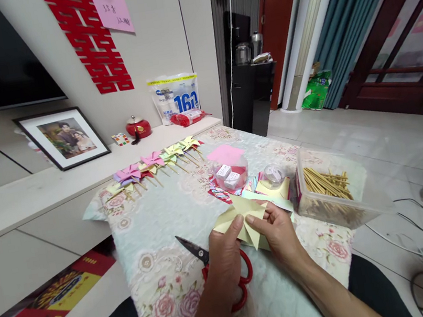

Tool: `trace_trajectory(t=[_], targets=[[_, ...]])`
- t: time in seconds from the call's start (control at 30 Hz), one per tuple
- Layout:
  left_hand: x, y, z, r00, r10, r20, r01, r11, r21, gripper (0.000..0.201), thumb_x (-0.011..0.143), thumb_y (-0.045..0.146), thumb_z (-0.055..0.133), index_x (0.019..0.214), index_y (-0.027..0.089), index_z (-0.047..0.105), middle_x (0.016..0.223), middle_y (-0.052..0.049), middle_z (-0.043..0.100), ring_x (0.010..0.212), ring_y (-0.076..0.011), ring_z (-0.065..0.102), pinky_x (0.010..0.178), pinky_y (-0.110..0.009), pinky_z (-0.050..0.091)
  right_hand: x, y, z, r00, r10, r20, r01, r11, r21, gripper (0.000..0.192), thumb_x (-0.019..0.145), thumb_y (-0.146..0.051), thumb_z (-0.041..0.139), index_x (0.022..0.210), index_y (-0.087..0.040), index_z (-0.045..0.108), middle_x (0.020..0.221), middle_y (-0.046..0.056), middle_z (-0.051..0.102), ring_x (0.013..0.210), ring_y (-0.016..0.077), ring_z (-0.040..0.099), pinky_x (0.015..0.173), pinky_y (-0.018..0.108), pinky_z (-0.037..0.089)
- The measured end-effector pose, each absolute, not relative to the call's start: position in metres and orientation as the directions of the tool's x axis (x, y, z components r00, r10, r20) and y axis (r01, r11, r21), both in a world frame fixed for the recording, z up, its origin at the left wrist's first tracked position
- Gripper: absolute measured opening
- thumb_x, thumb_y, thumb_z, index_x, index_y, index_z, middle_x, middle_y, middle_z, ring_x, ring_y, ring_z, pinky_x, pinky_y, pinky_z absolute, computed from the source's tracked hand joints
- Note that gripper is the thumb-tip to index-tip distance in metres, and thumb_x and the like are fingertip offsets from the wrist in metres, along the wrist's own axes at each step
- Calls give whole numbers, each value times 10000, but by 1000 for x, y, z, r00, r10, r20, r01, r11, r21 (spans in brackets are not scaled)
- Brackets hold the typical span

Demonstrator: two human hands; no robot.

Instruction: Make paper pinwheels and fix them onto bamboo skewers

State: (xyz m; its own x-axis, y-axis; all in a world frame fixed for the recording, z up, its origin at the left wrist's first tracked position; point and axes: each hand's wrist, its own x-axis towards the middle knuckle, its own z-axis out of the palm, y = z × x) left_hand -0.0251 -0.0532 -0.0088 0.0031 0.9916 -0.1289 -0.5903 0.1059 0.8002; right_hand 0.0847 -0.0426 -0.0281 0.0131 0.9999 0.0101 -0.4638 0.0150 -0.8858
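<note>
Right now your left hand (pixel 226 254) and right hand (pixel 278 230) both pinch the pale yellow paper pinwheel (pixel 244 217), folding its points to the centre, just above the red-handled scissors (pixel 222 270). Judging by that, pinning needs a stick from the box of sticks (pixel 327 186) beside it. The bag (pixel 175 97) beyond reads "160".

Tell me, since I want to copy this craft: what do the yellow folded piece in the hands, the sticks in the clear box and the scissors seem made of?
Yellow folded piece: thin matte paper, sharply creased. Sticks: probably bamboo or wood, pale tan and slender. Scissors: dark metal blades, glossy red handles, likely plastic. Clear box: transparent plastic, seemingly.
</note>
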Motion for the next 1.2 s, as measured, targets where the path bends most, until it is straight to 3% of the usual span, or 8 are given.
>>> trace_trajectory(t=[0.2, 0.3, 0.4, 0.47, 0.6, 0.7, 0.87, 1.2], targets=[[-36, -48, -7, -94, 976, -194, -591, 102, 800, 309, 713, 295, 755, 977, 136, 749, 940, -86, 780, 795, -249, 714, 745, -327, 566, 90, -40, -22, 42, 998, 52, -329, 63, -942, 360, 714, -337, 825, 1001, -187, 670, 712, -27, 650, 563, 103, 578, 513, 215, 451], [-42, -45, -8, -142, 965, -222, -606, 93, 790, 383, 708, 256, 762, 1071, 141, 727, 975, -83, 781, 820, -254, 723, 754, -329, 571, 95, -40, -20, 139, 983, 121, -227, 151, -962, 384, 753, -356, 783, 1079, -191, 663, 812, 4, 658, 620, 120, 586, 564, 252, 478], [-45, -43, -12, -177, 959, -220, -589, 76, 805, 420, 702, 237, 771, 1106, 133, 719, 1010, -96, 778, 870, -266, 726, 777, -329, 570, 98, -45, -18, 253, 921, 296, -3, 306, -952, 328, 834, -330, 706, 1133, -202, 658, 924, 42, 665, 722, 148, 601, 658, 297, 507], [-46, -43, -17, -191, 960, -205, -583, 57, 810, 426, 710, 259, 776, 1114, 136, 717, 1014, -97, 777, 867, -268, 727, 780, -341, 571, 100, -50, -16, 235, 855, 462, 177, 430, -885, 281, 875, -270, 666, 1150, -217, 650, 960, 51, 658, 806, 169, 613, 725, 319, 510], [-45, -43, -23, -179, 967, -183, -495, 72, 866, 404, 722, 280, 782, 1091, 126, 724, 953, -86, 785, 793, -239, 724, 741, -320, 565, 97, -58, -8, -26, 716, 698, 377, 653, -656, 211, 895, -142, 618, 1086, -223, 651, 927, 54, 669, 854, 197, 625, 745, 335, 505], [-44, -43, -22, -151, 979, -139, -436, 61, 898, 368, 744, 269, 766, 1079, 121, 730, 943, -82, 782, 807, -219, 711, 755, -297, 547, 93, -59, -6, -182, 681, 709, 384, 713, -586, 210, 901, -101, 580, 1058, -223, 649, 924, 70, 688, 866, 216, 637, 744, 353, 518], [-44, -43, -20, -129, 987, -101, -454, 32, 891, 383, 750, 261, 754, 1110, 133, 729, 981, -88, 773, 903, -237, 698, 844, -316, 525, 90, -53, -13, -289, 689, 664, 414, 716, -562, 207, 924, -97, 531, 1033, -229, 645, 910, 65, 690, 864, 216, 633, 749, 357, 519], [-46, -43, -26, -90, 991, -101, -536, 37, 843, 482, 782, 263, 734, 1249, 165, 666, 1026, -89, 762, 905, -256, 697, 832, -349, 534, 92, -50, -20, -268, 714, 647, 444, 687, -575, 181, 931, -97, 537, 1024, -215, 637, 914, 75, 675, 881, 216, 628, 763, 352, 514]])
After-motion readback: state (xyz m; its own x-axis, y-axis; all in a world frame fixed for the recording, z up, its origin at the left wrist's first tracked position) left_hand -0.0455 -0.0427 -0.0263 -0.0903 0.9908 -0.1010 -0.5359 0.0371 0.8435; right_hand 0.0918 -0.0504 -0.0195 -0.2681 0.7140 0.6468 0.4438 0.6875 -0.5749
